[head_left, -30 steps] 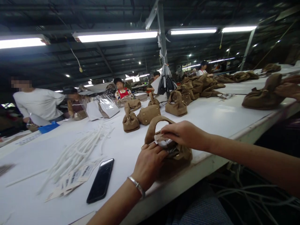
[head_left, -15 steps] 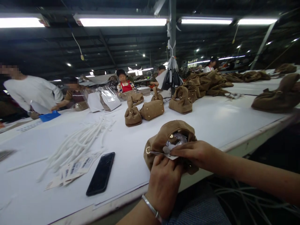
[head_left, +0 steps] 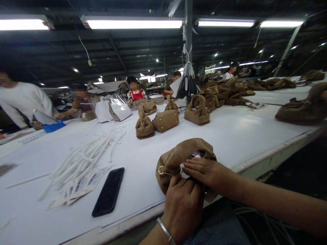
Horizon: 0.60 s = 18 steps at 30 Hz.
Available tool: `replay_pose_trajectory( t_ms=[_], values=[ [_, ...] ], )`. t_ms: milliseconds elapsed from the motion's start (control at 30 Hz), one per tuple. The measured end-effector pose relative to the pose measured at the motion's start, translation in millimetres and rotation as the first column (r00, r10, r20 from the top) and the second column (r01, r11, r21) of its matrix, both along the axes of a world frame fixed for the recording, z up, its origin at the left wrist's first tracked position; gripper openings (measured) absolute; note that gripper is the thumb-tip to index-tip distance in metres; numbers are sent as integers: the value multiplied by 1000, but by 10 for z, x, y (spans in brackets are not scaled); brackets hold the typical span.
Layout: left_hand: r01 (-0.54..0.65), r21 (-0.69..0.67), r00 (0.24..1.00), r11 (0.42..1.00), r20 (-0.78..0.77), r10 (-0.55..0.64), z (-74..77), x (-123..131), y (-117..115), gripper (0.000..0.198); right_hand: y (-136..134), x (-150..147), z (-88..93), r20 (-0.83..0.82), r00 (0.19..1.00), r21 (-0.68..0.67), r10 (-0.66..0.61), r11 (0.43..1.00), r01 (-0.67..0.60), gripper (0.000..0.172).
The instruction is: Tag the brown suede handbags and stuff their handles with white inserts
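Note:
A brown handbag point(head_left: 170, 158) with gold rings leans at the table's near edge, its opening facing me. Some clear, shiny plastic wrap point(head_left: 198, 154) shows inside. My left hand point(head_left: 182, 200), with a silver bangle on the wrist, has its fingers curled closed on the near rim of the bag. Across the opening lies my right hand point(head_left: 211, 172), fingers together and closed over a small white tag point(head_left: 183, 173). A thin string runs from the tag to the gold ring at the bag's left. The fingertips of my left hand are hidden.
A black phone point(head_left: 108, 191), barcode labels point(head_left: 80, 185) and white tubing strips point(head_left: 87, 154) lie to the left. More brown handbags point(head_left: 166, 120) stand beyond, with a heap of bags point(head_left: 227, 90) behind. Another bag point(head_left: 298, 110) is at the right. Several people work around the table.
My right hand has moved slightly down over the tag, covering more of it and the plastic. The bag has tilted a little toward me. A person at the far left has shifted left.

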<state>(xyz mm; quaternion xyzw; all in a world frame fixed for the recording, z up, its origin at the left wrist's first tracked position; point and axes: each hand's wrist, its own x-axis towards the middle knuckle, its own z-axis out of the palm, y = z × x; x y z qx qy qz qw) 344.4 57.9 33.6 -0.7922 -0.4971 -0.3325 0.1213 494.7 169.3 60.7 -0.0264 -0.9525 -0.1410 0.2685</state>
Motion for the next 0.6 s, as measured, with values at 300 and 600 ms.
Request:
replay_pose_trajectory(
  t_ms=[300, 600],
  values=[
    [-34, 135, 999, 990, -3, 35, 5, -86, 146, 21, 137, -10, 174, 227, 974, -422, 22, 903, 78, 51],
    [-45, 156, 933, 987, 359, -15, 536, -484, 90, 19, 186, 0, 129, 235, 972, -422, 15, 902, 88, 38]
  ],
)
